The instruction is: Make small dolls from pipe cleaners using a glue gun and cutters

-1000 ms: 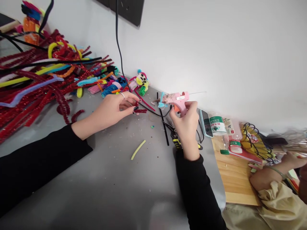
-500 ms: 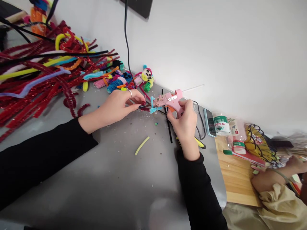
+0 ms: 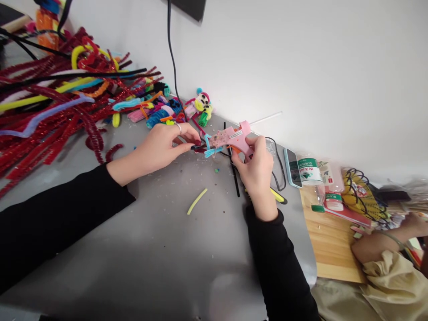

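Note:
My right hand (image 3: 256, 171) is wrapped round the handle of a pink hot glue gun (image 3: 236, 136). A clear glue stick (image 3: 267, 117) sticks out of its back end. The gun's nozzle points left, toward my left hand (image 3: 169, 145). Thumb and fingers of that hand pinch a small dark red fuzzy pipe cleaner piece (image 3: 199, 150). A light blue pipe cleaner (image 3: 213, 152) is bent beside the nozzle, close to my left fingertips. Whether the red and blue pieces are joined cannot be made out.
Pipe cleaners (image 3: 50, 102) are heaped at the left. Small pipe-cleaner dolls (image 3: 200, 107) lie by the wall. A yellow-green piece (image 3: 197, 201), a black strip (image 3: 234, 171) and a yellow cutter (image 3: 278, 196) lie nearby. A phone (image 3: 292, 168), bottles (image 3: 309, 171) and another person's arm (image 3: 377, 245) are right.
The view has shifted slightly, so most things sit a little further left. Both hands keep their holds, with the glue gun's nozzle still by the pipe cleaner pieces.

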A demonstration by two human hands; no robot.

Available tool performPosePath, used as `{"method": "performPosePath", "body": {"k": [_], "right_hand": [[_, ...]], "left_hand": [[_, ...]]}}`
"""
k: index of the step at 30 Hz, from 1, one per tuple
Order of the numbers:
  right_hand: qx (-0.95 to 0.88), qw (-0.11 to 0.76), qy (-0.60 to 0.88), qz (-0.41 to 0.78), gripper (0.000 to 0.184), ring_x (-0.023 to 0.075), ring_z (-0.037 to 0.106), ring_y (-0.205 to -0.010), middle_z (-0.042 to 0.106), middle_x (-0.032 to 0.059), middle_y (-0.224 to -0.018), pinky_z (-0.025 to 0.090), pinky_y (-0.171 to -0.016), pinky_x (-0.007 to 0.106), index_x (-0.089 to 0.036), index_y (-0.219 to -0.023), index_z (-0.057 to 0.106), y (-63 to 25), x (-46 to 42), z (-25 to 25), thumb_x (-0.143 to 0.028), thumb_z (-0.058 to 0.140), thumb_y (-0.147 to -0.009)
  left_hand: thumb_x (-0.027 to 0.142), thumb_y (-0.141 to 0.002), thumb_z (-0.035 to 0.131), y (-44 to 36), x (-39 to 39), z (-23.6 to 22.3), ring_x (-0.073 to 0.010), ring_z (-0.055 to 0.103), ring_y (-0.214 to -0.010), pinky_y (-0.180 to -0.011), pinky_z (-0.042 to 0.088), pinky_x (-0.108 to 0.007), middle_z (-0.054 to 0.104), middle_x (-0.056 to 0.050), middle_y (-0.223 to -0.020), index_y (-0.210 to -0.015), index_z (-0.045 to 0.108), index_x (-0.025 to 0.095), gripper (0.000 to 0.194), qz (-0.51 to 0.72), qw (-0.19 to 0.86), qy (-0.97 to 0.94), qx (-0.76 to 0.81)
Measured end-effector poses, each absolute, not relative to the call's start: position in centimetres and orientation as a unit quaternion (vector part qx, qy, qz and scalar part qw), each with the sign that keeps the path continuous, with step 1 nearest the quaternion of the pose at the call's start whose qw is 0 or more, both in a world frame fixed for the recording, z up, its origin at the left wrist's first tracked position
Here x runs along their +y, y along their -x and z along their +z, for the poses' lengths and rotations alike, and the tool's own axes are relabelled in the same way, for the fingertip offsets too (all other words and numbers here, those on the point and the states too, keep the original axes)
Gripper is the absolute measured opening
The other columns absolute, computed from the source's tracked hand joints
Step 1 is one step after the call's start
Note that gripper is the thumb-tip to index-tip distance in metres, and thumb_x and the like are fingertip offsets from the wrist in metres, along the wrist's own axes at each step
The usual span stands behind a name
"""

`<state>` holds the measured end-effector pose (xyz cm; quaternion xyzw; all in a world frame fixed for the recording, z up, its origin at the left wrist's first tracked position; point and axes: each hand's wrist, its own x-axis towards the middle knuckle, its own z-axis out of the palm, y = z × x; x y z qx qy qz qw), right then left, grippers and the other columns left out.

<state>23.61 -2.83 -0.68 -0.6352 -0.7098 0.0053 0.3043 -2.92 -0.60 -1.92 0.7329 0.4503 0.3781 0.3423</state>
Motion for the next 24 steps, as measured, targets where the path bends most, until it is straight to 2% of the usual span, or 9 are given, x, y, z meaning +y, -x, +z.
{"method": "performPosePath", "body": {"k": [7, 15, 20, 24], "right_hand": [[-0.709, 0.3, 0.638, 0.011, 0.029, 0.0191, 0.059, -0.064, 0.071, 0.0012, -0.091, 0.045, -0.063, 0.034, -0.027, -0.104, 0.052, -23.55, -2.87, -0.57, -0.036, 0.07, -0.083], [-0.712, 0.298, 0.636, 0.004, 0.025, 0.0186, 0.058, -0.064, 0.068, -0.0002, -0.088, 0.045, -0.062, 0.033, -0.027, -0.105, 0.053, -23.73, -2.82, -0.68, -0.035, 0.067, -0.085], [-0.715, 0.298, 0.632, -0.007, 0.022, 0.0184, 0.058, -0.064, 0.068, -0.0003, -0.086, 0.044, -0.062, 0.033, -0.027, -0.102, 0.054, -23.87, -2.78, -0.48, -0.033, 0.067, -0.086], [-0.714, 0.295, 0.635, -0.001, 0.022, 0.0185, 0.058, -0.065, 0.068, -0.0003, -0.087, 0.043, -0.062, 0.033, -0.027, -0.102, 0.053, -23.88, -2.88, -0.28, -0.031, 0.066, -0.085]], "left_hand": [[0.03, -0.092, 0.062, 3.01, -0.48, -2.0, -0.0231, 0.076, -0.092, -0.09, 0.063, -0.035, 0.081, -0.006, -0.104, -0.103, 0.076, 0.021, 0.02, 0.366, 0.324, -0.746, 0.453], [0.037, -0.094, 0.064, 3.1, -0.45, -1.95, -0.0238, 0.076, -0.093, -0.09, 0.063, -0.035, 0.081, -0.006, -0.105, -0.101, 0.076, 0.022, 0.021, 0.36, 0.32, -0.747, 0.458], [0.027, -0.091, 0.061, 3.17, -0.37, -1.93, -0.0235, 0.076, -0.09, -0.085, 0.062, -0.033, 0.081, -0.006, -0.104, -0.1, 0.076, 0.022, 0.018, 0.354, 0.309, -0.754, 0.459], [0.027, -0.091, 0.059, 3.21, -0.3, -2.04, -0.0237, 0.075, -0.088, -0.085, 0.061, -0.034, 0.081, -0.006, -0.105, -0.1, 0.075, 0.022, 0.019, 0.353, 0.297, -0.758, 0.461]]}}
